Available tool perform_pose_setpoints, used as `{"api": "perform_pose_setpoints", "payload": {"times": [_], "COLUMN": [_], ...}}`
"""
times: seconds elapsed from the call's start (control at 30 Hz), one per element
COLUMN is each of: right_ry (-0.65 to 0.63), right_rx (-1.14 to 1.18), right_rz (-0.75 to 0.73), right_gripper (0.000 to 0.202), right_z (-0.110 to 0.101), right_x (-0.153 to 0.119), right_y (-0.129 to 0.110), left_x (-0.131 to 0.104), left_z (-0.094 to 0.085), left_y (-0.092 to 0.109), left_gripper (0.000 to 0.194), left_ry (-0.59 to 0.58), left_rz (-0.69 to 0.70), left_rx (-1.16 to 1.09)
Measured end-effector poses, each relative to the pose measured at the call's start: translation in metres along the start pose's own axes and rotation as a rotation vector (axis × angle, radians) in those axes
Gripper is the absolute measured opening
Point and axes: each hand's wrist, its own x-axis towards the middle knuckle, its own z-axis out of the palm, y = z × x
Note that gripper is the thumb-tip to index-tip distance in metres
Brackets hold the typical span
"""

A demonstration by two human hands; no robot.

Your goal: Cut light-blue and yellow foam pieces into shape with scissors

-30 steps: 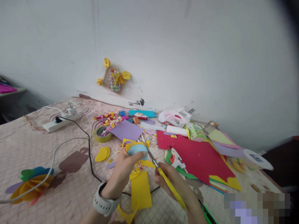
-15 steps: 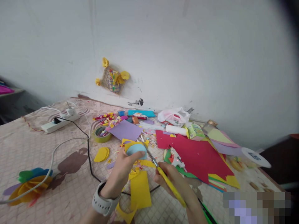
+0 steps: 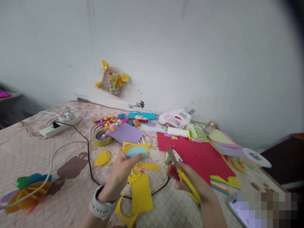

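My left hand pinches a light blue oval piece against a yellow sheet, thumb on top. In my right hand are yellow-handled scissors, their blades pointing up and away, apart from the yellow sheet. Below my hands lie a yellow rectangle and a curved yellow offcut. A small stack of yellow rounded pieces rests left of my left hand.
Red sheets spread at the right, with a phone nearer me. A power strip with cables, a tape roll and a coloured felt flower are at the left. A purple sheet lies behind.
My right hand has drawn the scissors away from the yellow sheet, to the right. My left hand still holds the blue oval and sheet. The phone's edge has come into view.
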Motion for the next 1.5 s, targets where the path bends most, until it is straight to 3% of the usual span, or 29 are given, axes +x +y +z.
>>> {"api": "perform_pose_setpoints", "payload": {"times": [0.1, 0.27, 0.5, 0.8, 0.93, 1.13, 1.23, 1.37, 1.5], "right_ry": [0.164, 0.203, 0.243, 0.276, 0.274, 0.1, -0.02, -0.123, -0.112], "right_rx": [0.089, 0.088, 0.095, 0.106, 0.08, -0.064, -0.169, -0.214, -0.21], "right_rz": [-0.089, -0.157, -0.062, -0.074, -0.068, -0.085, -0.06, -0.069, -0.088], "right_gripper": [0.028, 0.025, 0.021, 0.02, 0.02, 0.028, 0.035, 0.034, 0.034], "right_z": [0.009, 0.034, 0.037, 0.038, 0.04, 0.058, 0.072, 0.083, 0.084], "right_x": [0.006, 0.017, 0.019, 0.023, 0.021, 0.01, 0.011, 0.017, 0.019], "right_y": [0.001, -0.001, -0.003, 0.001, -0.001, -0.009, -0.01, -0.006, -0.004], "left_x": [-0.003, -0.011, -0.01, -0.007, -0.004, 0.012, 0.016, 0.014, 0.013], "left_z": [0.007, 0.023, 0.021, 0.023, 0.019, -0.007, -0.015, -0.016, -0.014], "left_y": [-0.004, -0.017, -0.021, -0.022, -0.022, -0.006, 0.0, 0.001, 0.002], "left_gripper": [0.004, 0.009, 0.012, 0.004, 0.006, 0.006, 0.005, 0.007, 0.006], "left_ry": [-0.175, -0.426, -0.496, -0.489, -0.39, 0.098, 0.246, 0.317, 0.296], "left_rz": [-0.014, 0.021, 0.045, 0.07, 0.04, 0.151, 0.255, 0.291, 0.294], "left_rx": [0.114, 0.202, 0.311, 0.169, 0.126, -0.093, -0.174, -0.206, -0.25]}}
